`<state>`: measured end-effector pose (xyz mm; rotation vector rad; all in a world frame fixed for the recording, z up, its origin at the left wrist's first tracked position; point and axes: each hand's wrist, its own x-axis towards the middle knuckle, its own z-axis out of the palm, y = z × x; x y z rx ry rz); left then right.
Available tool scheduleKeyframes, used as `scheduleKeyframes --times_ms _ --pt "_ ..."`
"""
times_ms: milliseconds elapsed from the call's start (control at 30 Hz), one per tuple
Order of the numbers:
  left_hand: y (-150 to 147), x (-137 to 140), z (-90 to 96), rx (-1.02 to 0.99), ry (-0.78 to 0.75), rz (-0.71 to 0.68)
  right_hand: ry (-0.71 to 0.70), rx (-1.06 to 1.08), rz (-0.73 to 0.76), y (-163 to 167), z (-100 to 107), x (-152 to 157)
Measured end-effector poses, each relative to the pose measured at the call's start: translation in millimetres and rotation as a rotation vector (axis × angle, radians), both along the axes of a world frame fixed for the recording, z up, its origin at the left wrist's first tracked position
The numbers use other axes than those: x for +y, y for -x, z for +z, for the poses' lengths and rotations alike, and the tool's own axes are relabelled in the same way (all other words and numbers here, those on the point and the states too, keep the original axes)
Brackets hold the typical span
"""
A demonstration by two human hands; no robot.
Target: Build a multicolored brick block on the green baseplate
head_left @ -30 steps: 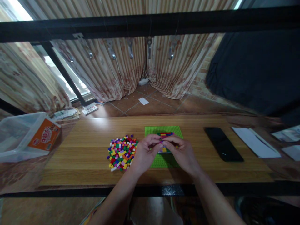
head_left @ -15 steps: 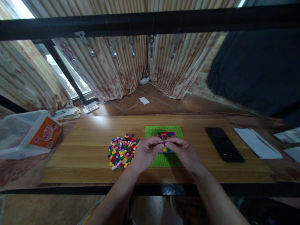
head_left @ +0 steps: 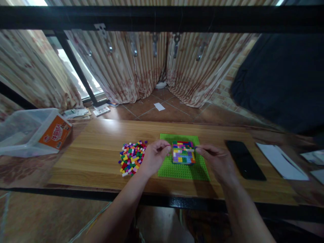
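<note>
A green studded baseplate (head_left: 183, 173) lies on the wooden board, bearing a square block of many-coloured toy bricks (head_left: 183, 157). My left hand (head_left: 156, 156) is at the block's left side, thumb and forefinger pinched together. Whatever sits between those fingertips is too small to make out. At the block's right edge, my right hand (head_left: 217, 160) pinches a small dark toy brick (head_left: 195, 147) at its fingertips. Left of the baseplate lies a loose pile of small coloured bricks (head_left: 131, 157), partly hidden by my left hand.
A black phone (head_left: 245, 160) and white paper (head_left: 282, 160) lie to the right. On the left stands a clear plastic box (head_left: 30, 133) with an orange label. A black metal bar (head_left: 162, 19) with hanging hooks crosses above the wooden board (head_left: 96, 152).
My hands were together over the block with a purple brick between them. Now they are apart, one at each side, uncovering the block's top. The camera view has shifted slightly.
</note>
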<state>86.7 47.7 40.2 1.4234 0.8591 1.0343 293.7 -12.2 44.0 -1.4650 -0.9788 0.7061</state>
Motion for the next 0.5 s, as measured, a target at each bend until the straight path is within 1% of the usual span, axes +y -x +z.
scheduleKeyframes --times_ms 100,300,500 --pt "2 4 -3.9 0.028 0.015 0.048 0.025 -0.105 0.057 0 -7 0" --pt "1 4 -8.5 0.069 0.022 0.028 0.038 -0.363 0.111 0 -21 7" --pt "2 4 -7.8 0.078 0.036 0.03 0.035 -0.444 0.108 -4 -24 10"
